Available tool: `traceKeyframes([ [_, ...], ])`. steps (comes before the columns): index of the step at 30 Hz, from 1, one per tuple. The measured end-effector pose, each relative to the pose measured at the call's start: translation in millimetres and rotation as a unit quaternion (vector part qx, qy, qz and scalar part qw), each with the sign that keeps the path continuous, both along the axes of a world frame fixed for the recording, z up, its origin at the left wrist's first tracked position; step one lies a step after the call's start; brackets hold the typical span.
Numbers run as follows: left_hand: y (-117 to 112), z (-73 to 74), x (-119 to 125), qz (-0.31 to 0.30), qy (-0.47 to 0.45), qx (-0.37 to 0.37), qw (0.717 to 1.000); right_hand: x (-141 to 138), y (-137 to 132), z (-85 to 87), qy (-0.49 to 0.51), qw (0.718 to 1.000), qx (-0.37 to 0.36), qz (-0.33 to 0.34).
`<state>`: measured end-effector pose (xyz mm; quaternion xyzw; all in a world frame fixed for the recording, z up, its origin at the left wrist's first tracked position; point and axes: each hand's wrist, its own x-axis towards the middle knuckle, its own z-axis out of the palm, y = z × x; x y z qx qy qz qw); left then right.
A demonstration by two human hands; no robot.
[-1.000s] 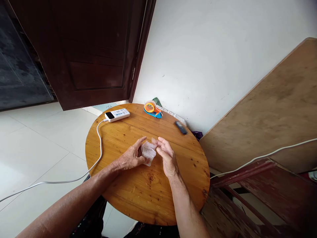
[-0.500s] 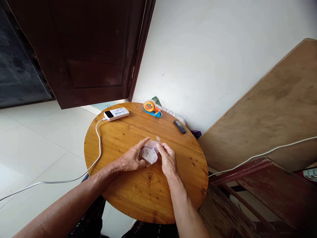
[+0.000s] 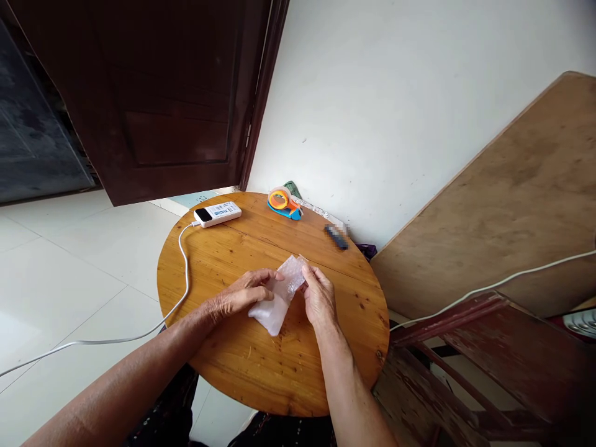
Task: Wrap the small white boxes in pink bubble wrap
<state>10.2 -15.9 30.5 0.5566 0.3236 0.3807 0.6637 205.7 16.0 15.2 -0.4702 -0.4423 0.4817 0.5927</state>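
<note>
A strip of whitish, translucent bubble wrap (image 3: 274, 310) lies slanted over the middle of the round table, unfolded lengthwise. My right hand (image 3: 320, 295) pinches its upper right edge between thumb and fingers. On the left side, my left hand (image 3: 246, 290) reaches over the wrap with thumb and forefinger apart, their tips touching its surface. Whether anything is inside the wrap, I cannot tell.
On the wooden table (image 3: 233, 261), a white device (image 3: 218, 214) trails a white cable (image 3: 187, 273) off the left edge. An orange and blue tape dispenser (image 3: 285, 203) and a dark blurred object (image 3: 336, 237) stand near the wall. A wooden chair (image 3: 488, 354) is at right.
The folded, bunched wrap has opened out into a longer strip, its lower end now reaching towards me. My left thumb and forefinger have shifted onto its top; my right hand keeps its pinch.
</note>
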Motion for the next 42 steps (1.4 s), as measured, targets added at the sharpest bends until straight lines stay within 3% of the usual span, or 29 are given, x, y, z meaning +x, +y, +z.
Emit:
traceKeyframes([
  [4,0,1.0,0,0.028,-0.052,-0.017,0.998,-1,-1,2.0,-0.033,0.999,0.007,-0.005],
  [10,6,-7.5,2,0.082,-0.062,-0.015,0.995,-1,-9,10.2,-0.166,0.975,0.096,-0.114],
  [14,8,-9.1,2,0.104,-0.069,0.003,0.992,-7,-16,14.3,-0.232,0.968,0.093,-0.020],
  [17,7,-9.3,1,0.086,-0.068,0.012,0.994,-13,-16,11.1,-0.260,0.963,0.062,0.036],
  [23,4,-10.4,-1,0.037,-0.063,0.032,0.997,-13,-12,1.1,-0.227,0.973,0.011,0.037],
  [27,4,-10.2,0,0.025,-0.073,-0.001,0.997,-10,-10,2.0,-0.246,0.968,0.051,0.019],
  [37,9,-8.9,1,0.193,-0.046,0.009,0.980,-9,-10,8.3,-0.126,0.992,0.010,-0.029],
  [42,11,-11.4,-1,0.245,-0.064,-0.027,0.967,-7,-6,6.7,-0.009,0.999,-0.011,-0.053],
])
